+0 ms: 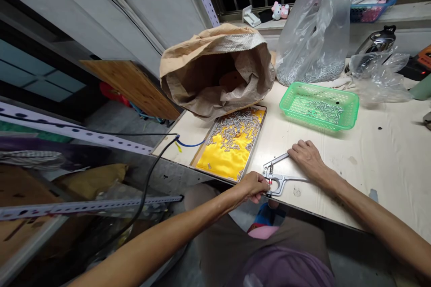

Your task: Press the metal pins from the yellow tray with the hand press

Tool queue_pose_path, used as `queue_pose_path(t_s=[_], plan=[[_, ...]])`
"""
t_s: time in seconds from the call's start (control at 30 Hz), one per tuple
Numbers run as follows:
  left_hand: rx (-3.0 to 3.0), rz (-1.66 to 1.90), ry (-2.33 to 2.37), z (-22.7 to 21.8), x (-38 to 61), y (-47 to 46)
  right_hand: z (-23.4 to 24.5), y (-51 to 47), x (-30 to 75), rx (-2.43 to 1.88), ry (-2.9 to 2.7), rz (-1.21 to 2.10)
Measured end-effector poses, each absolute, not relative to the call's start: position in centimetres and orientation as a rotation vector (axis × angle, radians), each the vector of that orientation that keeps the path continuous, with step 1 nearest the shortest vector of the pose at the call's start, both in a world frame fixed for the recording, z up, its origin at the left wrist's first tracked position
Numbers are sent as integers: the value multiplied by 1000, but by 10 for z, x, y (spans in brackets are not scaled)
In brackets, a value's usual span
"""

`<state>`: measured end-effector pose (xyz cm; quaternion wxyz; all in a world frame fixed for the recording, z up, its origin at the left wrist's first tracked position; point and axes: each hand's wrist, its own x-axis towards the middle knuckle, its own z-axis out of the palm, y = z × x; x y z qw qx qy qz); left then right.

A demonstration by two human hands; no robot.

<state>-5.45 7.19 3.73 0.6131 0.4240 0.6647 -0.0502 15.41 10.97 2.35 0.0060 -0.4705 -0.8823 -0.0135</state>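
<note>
Silver hand press pliers (pixel 282 182) lie at the table's front edge, with a spring and a small red part at their jaw. My right hand (pixel 305 156) is curled over the end of the upper handle, which stands raised apart from the lower one. At the jaw, my left hand (pixel 255 186) has its fingertips pinched together; whatever is between them is too small to make out. Left of the pliers is a shallow tray (pixel 249 161) lined with yellow cloth (pixel 218 160), bearing many small metal pieces (pixel 235 126) toward its far end.
Behind the tray an open woven sack (pixel 215 69) lies on its side. A green plastic basket (pixel 352 107) with similar metal pieces stands at the right, in front of a clear bag (pixel 311 31) of metal pieces. A black cable (pixel 146 188) hangs off the table's left edge.
</note>
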Motion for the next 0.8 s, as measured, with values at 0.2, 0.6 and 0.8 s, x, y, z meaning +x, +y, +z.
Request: queue_pose_path(t_s=[0.2, 0.6, 0.8], plan=[[966, -109, 1539, 39, -52, 69, 20, 120, 161, -1362, -2772, -168], [943, -101, 1504, 45, -51, 69, 27, 95, 168, -1432, -2721, 173], [991, -112, 1530, 49, -48, 69, 31, 70, 177, -1362, -2709, 313]])
